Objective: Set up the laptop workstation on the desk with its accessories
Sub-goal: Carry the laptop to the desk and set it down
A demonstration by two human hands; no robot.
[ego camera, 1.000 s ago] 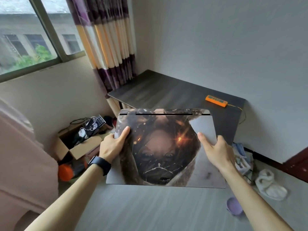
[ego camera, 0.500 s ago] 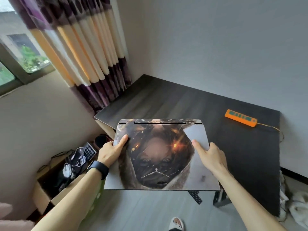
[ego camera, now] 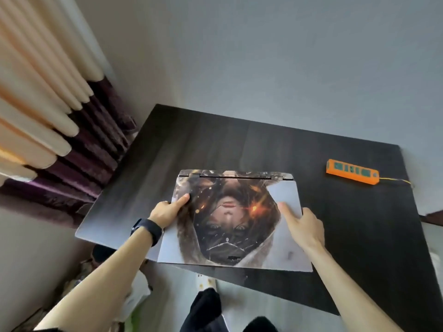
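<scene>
A closed laptop (ego camera: 236, 224) with a printed face picture on its lid hangs level over the near part of the dark wooden desk (ego camera: 215, 149). Its hinge edge points away from me and its near edge juts past the desk's front edge. My left hand (ego camera: 167, 212), a black watch on its wrist, grips the laptop's left edge with the thumb on the lid. My right hand (ego camera: 303, 226) grips the right edge the same way. Whether the laptop touches the desk I cannot tell.
An orange power strip (ego camera: 352, 171) with a yellow cord lies at the desk's back right. A cream and purple striped curtain (ego camera: 60, 140) hangs at the left beside the desk. A grey wall stands behind. Below the desk edge are my dark-clad legs and floor clutter.
I have stepped up to the desk, and the laptop has travelled forward with both hands from beside the desk to over its near part. The cardboard box has left the view.
</scene>
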